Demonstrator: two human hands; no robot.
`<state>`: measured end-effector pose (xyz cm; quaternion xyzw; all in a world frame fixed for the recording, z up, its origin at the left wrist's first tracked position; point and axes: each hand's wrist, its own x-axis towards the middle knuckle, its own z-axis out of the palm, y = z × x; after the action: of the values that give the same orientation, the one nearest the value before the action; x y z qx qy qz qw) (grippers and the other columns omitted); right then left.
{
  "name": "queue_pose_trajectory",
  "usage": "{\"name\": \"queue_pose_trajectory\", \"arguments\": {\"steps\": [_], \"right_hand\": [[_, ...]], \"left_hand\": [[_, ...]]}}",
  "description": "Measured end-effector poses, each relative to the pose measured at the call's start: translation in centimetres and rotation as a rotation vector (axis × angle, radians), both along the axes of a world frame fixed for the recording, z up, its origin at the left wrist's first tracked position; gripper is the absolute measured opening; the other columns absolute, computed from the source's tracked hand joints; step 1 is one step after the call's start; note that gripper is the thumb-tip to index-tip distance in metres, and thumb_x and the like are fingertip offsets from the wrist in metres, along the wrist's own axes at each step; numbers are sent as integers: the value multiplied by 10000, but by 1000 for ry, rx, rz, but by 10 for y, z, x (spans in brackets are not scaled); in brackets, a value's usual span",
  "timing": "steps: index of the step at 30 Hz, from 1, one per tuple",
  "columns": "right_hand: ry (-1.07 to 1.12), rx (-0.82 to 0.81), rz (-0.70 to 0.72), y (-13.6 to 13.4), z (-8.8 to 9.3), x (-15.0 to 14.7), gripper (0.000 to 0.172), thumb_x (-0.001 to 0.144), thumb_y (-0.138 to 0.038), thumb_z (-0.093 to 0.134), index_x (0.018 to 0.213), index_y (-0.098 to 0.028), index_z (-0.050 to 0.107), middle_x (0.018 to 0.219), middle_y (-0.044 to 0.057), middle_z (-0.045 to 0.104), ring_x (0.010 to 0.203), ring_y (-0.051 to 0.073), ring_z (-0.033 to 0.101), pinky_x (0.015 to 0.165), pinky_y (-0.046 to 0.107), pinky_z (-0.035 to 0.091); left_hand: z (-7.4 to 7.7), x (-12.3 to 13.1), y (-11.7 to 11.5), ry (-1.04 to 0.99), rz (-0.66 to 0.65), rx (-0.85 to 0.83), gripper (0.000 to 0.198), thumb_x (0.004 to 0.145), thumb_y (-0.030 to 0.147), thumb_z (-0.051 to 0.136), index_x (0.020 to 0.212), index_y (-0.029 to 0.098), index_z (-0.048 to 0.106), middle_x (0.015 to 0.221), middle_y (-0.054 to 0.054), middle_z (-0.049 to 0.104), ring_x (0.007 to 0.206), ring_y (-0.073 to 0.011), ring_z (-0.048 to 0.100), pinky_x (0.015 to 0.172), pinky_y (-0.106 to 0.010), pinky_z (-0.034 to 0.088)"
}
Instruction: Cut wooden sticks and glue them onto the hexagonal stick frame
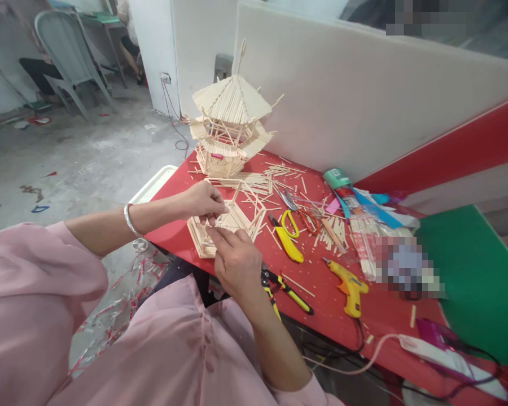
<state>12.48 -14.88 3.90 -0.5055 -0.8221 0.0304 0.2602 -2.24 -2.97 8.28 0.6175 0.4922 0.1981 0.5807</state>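
A small, partly built frame of pale wooden sticks (250,221) lies at the near left of the red table. Above it, my left hand (205,202) is closed in a pinch, fingertips down; whatever is between them is too small to make out. Just in front and to the right, my right hand (239,262) has thumb and index finger pressed together near the left fingertips, and its hold is also unclear. A finished-looking stick pagoda (236,101) with layered roofs stands upright behind the frame. Loose sticks (254,183) lie between the two.
On the red table (322,316) lie yellow-handled cutters (290,242), red-handled pliers (309,221), yellow-and-black pliers (296,299) and a yellow glue gun (352,290) with its cord. A white power strip (440,355) sits at right. A white wall (313,84) rises behind.
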Motion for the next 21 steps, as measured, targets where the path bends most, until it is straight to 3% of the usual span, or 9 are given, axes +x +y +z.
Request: {"name": "queue_pose_trajectory", "arguments": {"steps": [12, 21], "right_hand": [[-16, -4, 22, -1, 3, -1, 513, 875, -103, 469, 1354, -236, 593, 1212, 6, 705, 838, 224, 518, 742, 342, 467], [0, 19, 32, -1, 2, -1, 466, 879, -107, 475, 1304, -211, 636, 1183, 7, 718, 842, 219, 520, 752, 343, 466]], "left_hand": [[-4, -2, 1, 52, -57, 24, 151, 684, 195, 769, 562, 166, 684, 397, -3, 556, 399, -128, 565, 442, -240, 432], [2, -2, -1, 111, -94, 67, 173, 712, 195, 743, 571, 159, 650, 425, -11, 591, 385, -107, 543, 416, -219, 404]]}}
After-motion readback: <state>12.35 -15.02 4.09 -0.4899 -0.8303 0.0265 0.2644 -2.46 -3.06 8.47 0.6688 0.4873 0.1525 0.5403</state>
